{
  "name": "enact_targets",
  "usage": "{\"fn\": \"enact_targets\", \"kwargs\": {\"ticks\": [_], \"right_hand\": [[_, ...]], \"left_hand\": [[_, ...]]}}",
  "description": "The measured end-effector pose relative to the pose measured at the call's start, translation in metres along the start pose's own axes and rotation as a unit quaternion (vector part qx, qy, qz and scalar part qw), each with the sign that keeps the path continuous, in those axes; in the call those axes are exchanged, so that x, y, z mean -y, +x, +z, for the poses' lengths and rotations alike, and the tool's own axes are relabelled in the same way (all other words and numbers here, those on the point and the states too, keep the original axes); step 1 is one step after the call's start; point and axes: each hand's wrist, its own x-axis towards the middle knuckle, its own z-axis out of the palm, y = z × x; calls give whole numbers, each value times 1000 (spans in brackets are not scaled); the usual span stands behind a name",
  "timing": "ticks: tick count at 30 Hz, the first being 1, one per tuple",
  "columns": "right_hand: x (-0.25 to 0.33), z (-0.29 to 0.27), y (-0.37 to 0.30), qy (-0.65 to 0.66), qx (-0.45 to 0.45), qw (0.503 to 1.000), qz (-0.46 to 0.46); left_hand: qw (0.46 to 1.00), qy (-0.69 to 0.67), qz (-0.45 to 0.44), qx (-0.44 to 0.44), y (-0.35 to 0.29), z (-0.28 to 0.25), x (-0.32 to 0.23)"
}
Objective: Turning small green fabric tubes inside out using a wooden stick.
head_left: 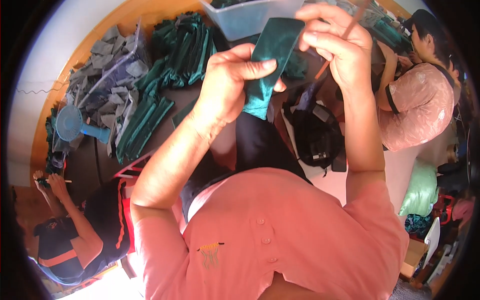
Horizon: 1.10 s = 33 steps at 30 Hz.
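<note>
My left hand (pixel 227 75) is closed on a flat dark green velvet piece (pixel 278 42), its thumb pressed on the face. The piece is long and narrow with a straight, squared-off upper end; its lower end is crumpled below my fingers. Close to the upper right corner, my right hand (pixel 347 47) has its fingers curled, the tips at or touching the velvet edge. A thin brown stick (pixel 322 70) passes through my right hand, slanting down to the left. Whether the right fingertips also pinch the cloth cannot be told.
Piles of green velvet pieces (pixel 182 47) and grey cloth pieces (pixel 102 60) cover the table's left side. A clear plastic bin (pixel 245 20) stands ahead. A small blue fan (pixel 70 122) is at left, a black bag (pixel 317 132) at right. Co-workers sit on both sides (pixel 420 100).
</note>
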Motion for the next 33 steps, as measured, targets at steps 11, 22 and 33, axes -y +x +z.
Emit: {"fn": "enact_targets", "kwargs": {"ticks": [11, 22, 33], "right_hand": [[-51, -7, -4, -106, -72, 990, 64], [-86, -12, -28, -106, -53, 972, 205], [-97, -3, -43, -72, -78, 961, 254]], "left_hand": [[993, -58, -91, -50, -18, 2, 14], [996, -69, 52, -6, -23, -17, 23], [971, 58, 153, -173, -29, -8, 23]]}}
